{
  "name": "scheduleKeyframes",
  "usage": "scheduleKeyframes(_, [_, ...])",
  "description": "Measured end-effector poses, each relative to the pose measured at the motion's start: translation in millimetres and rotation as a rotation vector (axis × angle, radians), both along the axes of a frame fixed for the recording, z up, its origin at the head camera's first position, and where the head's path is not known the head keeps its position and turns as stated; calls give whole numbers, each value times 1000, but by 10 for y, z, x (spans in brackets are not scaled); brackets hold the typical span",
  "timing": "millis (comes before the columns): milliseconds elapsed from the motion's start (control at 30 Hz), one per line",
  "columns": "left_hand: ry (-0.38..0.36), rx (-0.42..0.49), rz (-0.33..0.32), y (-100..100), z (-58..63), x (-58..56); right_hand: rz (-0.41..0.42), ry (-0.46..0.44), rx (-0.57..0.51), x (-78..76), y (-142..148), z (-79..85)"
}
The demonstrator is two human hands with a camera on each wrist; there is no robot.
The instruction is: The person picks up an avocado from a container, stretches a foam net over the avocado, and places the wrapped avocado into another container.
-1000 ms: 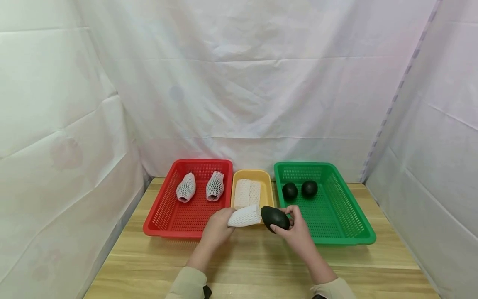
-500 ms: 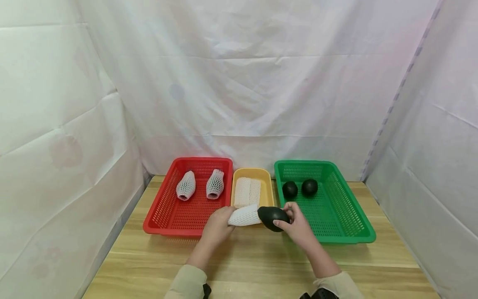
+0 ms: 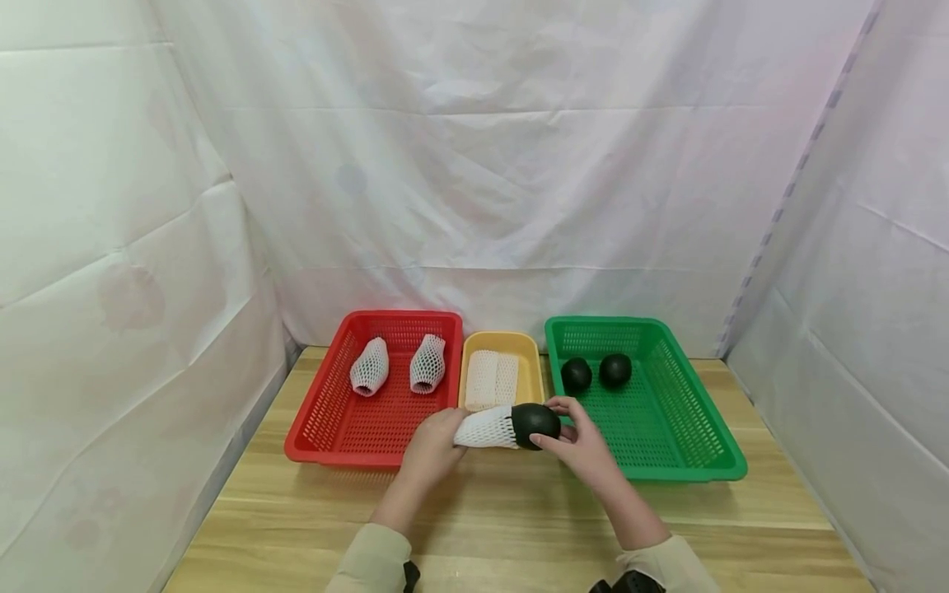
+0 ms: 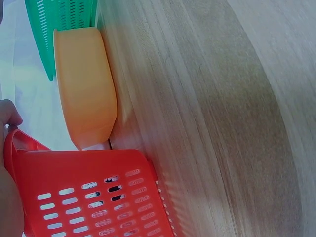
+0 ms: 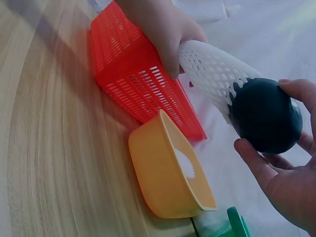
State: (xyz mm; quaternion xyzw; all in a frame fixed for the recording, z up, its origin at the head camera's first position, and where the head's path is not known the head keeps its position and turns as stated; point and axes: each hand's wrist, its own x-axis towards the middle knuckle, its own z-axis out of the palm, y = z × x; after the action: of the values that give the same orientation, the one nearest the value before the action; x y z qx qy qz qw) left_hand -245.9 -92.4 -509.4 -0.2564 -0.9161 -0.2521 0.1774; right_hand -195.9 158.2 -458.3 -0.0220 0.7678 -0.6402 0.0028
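My left hand [image 3: 433, 449] grips the closed-up left end of a white foam net sleeve [image 3: 483, 428]. Opposite it, my right hand [image 3: 582, 445] holds a dark avocado [image 3: 535, 425] by its rounded end between thumb and fingers. The avocado's narrow end sits inside the sleeve's mouth, as the right wrist view shows, with the net edge [image 5: 231, 94] stretched around it and the wide end bare. Both hands are above the table, in front of the yellow tray [image 3: 530, 387]. The left wrist view catches only a part of the left hand at its left edge.
At left, a red basket [image 3: 334, 455] holds two avocados in net sleeves [image 3: 369, 367]. Flat spare sleeves [image 3: 493, 380] lie in the yellow tray. Two bare avocados [image 3: 614, 371] rest in the green basket [image 3: 689, 475] at right. White cloth [image 3: 474, 189] hangs behind.
The right hand has moved left and turned the avocado, and its narrow end has gone from beside the sleeve's mouth to inside it. The left hand has stayed nearly still.
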Motion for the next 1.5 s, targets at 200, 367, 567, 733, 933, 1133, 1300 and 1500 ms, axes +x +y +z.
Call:
scheduleKeyframes(200, [12, 3, -5, 1, 8, 7, -31, 65, 58, -4, -66, -28])
scheduleKeyframes(367, [16, 6, -8, 5, 12, 11, -31, 67, 24, -1, -127, -57])
scheduleKeyframes(567, [-7, -2, 1, 4, 12, 17, -8, 68, 0, 3, -201, -70])
scheduleKeyframes(733, [-16, 2, 3, 3, 11, 16, 4, 69, -9, 1, -256, -59])
scheduleKeyframes(933, [-15, 1, 6, 1, -2, 10, 13, 71, -1, -10, -324, -73])
scheduleKeyframes(1133, [-3, -2, 8, -1, -2, 14, 4, 70, 3, -23, -375, -133])
scheduleKeyframes(1300, [15, -12, 5, -4, -1, 18, 3, 98, 15, -20, -407, -148])
scheduleKeyframes(1500, [-11, 1, 5, 1, 22, 28, 2, 96, 6, -2, -423, -138])
